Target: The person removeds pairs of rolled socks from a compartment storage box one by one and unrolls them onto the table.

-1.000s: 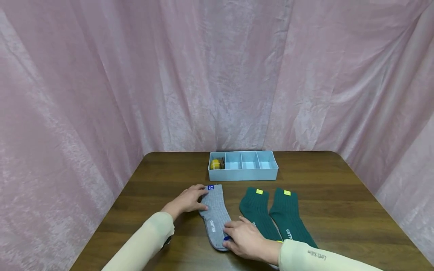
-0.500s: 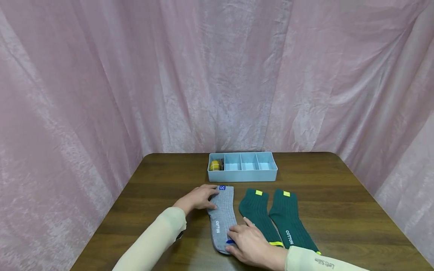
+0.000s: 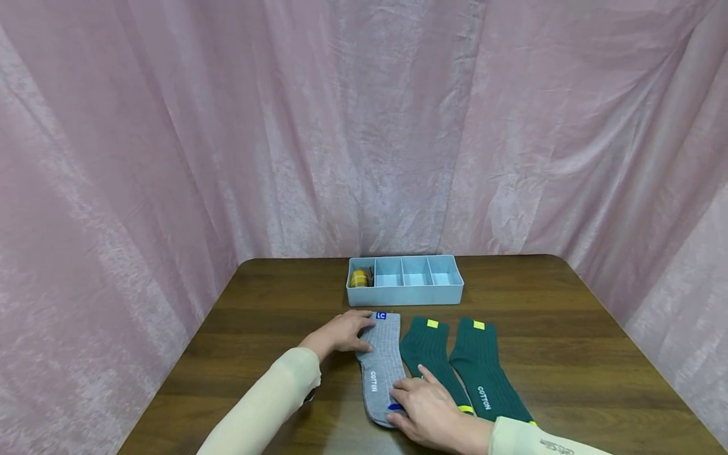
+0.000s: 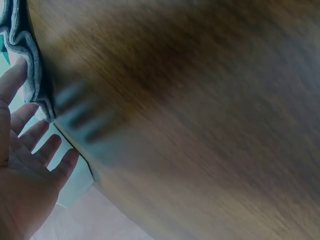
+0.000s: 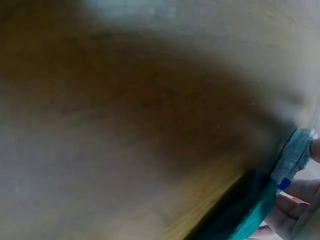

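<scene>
A ribbed grey sock (image 3: 384, 363) lies flat on the table, its blue LC tag at the far end and COTTON lettering lower down. In the left wrist view, several layers show along the grey sock's edge (image 4: 34, 65). My left hand (image 3: 344, 330) touches its left side near the cuff, fingers extended. At the toe end my right hand (image 3: 431, 407) rests on it beside a blue patch, fingers fairly straight. Two green socks (image 3: 438, 357) with yellow tags lie just to the right; my right hand and sleeve overlap their lower parts.
A light blue box (image 3: 405, 296) with a row of compartments stands behind the socks. Its left compartment holds a rolled yellow checked item (image 3: 359, 278) and something brown. The wooden table (image 3: 273, 284) ends at a pink curtain (image 3: 398, 139).
Both hands have slid the grey sock to the right, up beside the left green sock. The green socks have stayed in place.
</scene>
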{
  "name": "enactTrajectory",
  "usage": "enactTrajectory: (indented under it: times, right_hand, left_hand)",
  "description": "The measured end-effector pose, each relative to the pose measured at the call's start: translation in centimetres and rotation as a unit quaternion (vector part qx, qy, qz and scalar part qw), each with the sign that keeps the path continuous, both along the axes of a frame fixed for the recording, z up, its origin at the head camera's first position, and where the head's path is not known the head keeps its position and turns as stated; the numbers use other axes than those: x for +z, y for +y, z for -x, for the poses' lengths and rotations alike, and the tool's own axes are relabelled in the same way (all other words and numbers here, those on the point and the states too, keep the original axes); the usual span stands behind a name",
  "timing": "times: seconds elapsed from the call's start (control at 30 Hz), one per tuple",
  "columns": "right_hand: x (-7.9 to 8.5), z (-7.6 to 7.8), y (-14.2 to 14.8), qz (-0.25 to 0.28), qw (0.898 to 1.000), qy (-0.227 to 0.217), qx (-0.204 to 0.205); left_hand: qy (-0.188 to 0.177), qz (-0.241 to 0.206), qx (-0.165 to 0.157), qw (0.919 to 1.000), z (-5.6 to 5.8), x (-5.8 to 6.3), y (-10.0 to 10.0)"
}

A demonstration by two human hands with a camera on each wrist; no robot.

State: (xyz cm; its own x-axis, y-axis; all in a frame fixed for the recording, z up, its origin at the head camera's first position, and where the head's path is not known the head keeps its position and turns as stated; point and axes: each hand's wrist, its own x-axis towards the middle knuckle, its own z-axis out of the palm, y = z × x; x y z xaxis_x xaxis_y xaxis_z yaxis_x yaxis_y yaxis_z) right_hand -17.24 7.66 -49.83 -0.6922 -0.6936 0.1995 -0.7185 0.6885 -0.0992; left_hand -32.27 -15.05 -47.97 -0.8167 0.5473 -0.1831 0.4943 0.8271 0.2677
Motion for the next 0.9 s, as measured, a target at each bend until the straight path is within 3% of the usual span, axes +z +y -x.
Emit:
enactTrajectory:
  times: [0.17, 0.3, 0.4, 0.5, 0.77, 0.9]
  right_hand:
    - [-0.1, 0.3, 0.7, 0.029, 0.999, -0.044, 0.012]
    - [-0.2, 0.5, 1.5, 0.060, 0.995, -0.080, 0.028]
    - [-0.1, 0.5, 2.0, 0.073, 0.993, -0.083, 0.039]
    - [0.1, 0.4, 2.1, 0.092, 0.991, -0.082, 0.045]
    - [0.2, 0.3, 2.0, 0.129, 0.989, -0.056, 0.055]
    - [0.1, 0.4, 2.1, 0.129, 0.988, -0.063, 0.050]
  left_hand:
    - [0.000, -0.040, 0.008, 0.9992, 0.3, -0.3, -0.2]
    - [0.011, -0.092, 0.037, 0.9950, 0.7, -0.7, -0.6]
    - [0.021, -0.113, 0.064, 0.9913, 1.2, -1.1, -0.9]
    - [0.028, -0.117, 0.081, 0.9893, 1.6, -1.4, -1.0]
    - [0.054, -0.105, 0.091, 0.9889, 2.6, -2.1, -0.2]
    - [0.064, -0.103, 0.096, 0.9879, 2.7, -2.1, 0.2]
